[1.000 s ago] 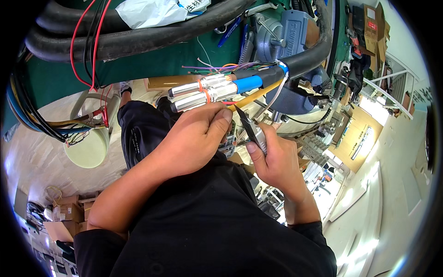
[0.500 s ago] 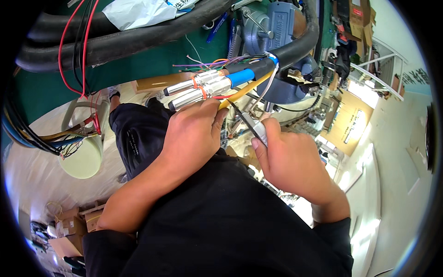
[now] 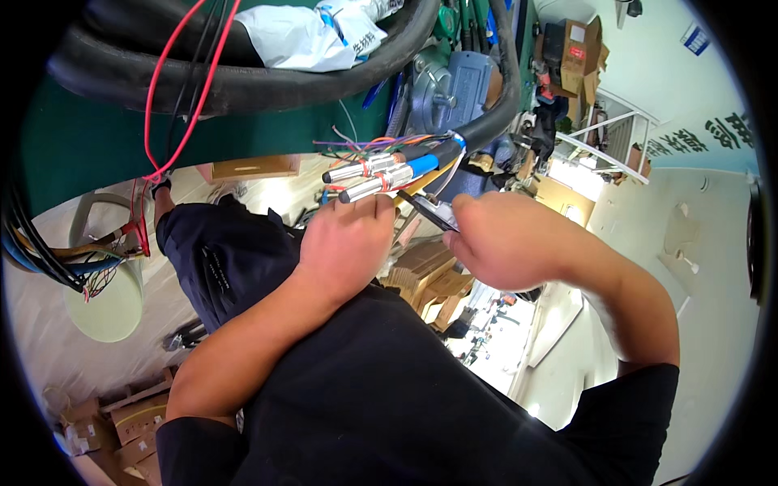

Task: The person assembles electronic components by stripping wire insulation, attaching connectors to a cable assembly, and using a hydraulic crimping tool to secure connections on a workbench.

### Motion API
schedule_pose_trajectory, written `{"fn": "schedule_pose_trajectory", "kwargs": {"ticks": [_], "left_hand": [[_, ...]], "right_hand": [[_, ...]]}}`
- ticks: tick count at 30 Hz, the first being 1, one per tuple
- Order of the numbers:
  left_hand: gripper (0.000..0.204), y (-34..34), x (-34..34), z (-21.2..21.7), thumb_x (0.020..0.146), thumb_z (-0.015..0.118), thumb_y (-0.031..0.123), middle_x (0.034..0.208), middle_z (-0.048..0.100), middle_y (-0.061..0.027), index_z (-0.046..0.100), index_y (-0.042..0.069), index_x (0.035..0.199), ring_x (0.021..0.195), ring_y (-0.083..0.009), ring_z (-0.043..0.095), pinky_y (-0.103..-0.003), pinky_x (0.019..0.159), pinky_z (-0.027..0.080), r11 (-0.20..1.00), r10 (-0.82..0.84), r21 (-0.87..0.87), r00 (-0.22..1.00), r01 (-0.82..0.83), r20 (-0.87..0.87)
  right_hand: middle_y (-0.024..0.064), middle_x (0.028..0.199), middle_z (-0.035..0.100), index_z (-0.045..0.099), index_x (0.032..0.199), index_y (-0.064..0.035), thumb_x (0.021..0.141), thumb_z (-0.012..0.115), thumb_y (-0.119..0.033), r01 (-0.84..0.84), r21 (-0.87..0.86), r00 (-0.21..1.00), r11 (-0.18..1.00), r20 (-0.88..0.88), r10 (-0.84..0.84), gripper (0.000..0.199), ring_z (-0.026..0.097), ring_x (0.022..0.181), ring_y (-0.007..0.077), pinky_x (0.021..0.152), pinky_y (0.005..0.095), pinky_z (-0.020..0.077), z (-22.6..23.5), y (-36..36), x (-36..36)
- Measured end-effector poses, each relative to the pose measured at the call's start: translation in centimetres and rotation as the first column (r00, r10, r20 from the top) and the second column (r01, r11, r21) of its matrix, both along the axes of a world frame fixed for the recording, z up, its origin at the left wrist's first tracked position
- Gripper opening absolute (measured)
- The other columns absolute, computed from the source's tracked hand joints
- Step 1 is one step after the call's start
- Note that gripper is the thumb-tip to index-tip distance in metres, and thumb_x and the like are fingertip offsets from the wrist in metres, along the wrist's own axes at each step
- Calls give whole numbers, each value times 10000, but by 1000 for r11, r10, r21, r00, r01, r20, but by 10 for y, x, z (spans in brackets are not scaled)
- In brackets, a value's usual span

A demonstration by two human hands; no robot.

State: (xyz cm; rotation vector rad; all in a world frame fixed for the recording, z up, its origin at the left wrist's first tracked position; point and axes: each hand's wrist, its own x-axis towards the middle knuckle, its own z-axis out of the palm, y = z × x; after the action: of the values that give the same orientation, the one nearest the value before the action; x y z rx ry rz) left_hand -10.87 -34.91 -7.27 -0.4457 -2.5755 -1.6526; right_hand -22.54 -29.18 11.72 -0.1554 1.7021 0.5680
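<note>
My left hand (image 3: 344, 247) is closed round the end of a yellow wire (image 3: 435, 176), which comes out of a thick black cable (image 3: 493, 123). In my right hand (image 3: 510, 243) is a utility knife (image 3: 436, 211) with a grey body. Its dark blade points left and touches or lies very near the yellow wire beside my left fingers; the exact contact is hidden. Just above my left hand, two silver connectors with black tips stick out from the cable, the nearer connector (image 3: 381, 182) having a blue sleeve (image 3: 423, 165). Thin coloured wires (image 3: 365, 146) fan out behind them.
A blue-grey bench vise (image 3: 468, 85) stands on the green bench (image 3: 267, 134) behind the cable. More thick black cable (image 3: 267, 89) with a white bag (image 3: 312, 40) lies at the far left. Red wires (image 3: 154, 113) hang over the edge near a pale bin (image 3: 109, 308). Another person's leg shows below.
My view has shifted, so the bench things sit differently. The knife stays near the yellow wire; my right forearm has swung outward to the right, its elbow raised. My left hand keeps its grip.
</note>
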Motion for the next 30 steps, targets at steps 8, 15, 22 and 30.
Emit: {"fn": "schedule_pose_trajectory", "kwargs": {"ticks": [8, 15, 22, 30], "left_hand": [[76, 0, 2, 0, 800, 616, 132, 756, 629, -37, 622, 67, 837, 687, -177, 653, -297, 590, 513, 997, 22, -66, 995, -28, -94], [78, 0, 1, 0, 772, 603, 143, 752, 629, -33, 612, 77, 812, 713, -159, 642, -286, 599, 502, 989, -23, -145, 981, -5, -194], [73, 3, 5, 1, 745, 589, 143, 734, 616, -36, 608, 83, 781, 692, -158, 609, -268, 585, 480, 975, -63, -222, 962, 3, -266], [110, 1, 1, 2, 857, 600, 181, 740, 641, -48, 628, 78, 832, 712, -199, 669, -336, 593, 531, 996, -50, -70, 998, 47, -33]], "right_hand": [[212, 769, 670, 615, 920, 79, 959, 470, -259, 86, 168, 974, 982, 195, -119, 369, 676, 760, 367, 738, 461, 515, -14, -23, -27], [131, 698, 676, 649, 876, 53, 942, 471, -245, 68, 355, 943, 933, 282, -176, 353, 663, 610, 235, 637, 382, 526, -36, -41, -47], [166, 792, 682, 648, 916, 63, 906, 545, -301, 67, 458, 915, 887, 327, -237, 379, 656, 576, 243, 541, 386, 522, -63, -48, -62], [217, 849, 685, 645, 877, 62, 916, 534, -255, -158, 216, 954, 964, 284, 92, 339, 673, 808, 389, 748, 473, 513, -26, -43, -35]]}}
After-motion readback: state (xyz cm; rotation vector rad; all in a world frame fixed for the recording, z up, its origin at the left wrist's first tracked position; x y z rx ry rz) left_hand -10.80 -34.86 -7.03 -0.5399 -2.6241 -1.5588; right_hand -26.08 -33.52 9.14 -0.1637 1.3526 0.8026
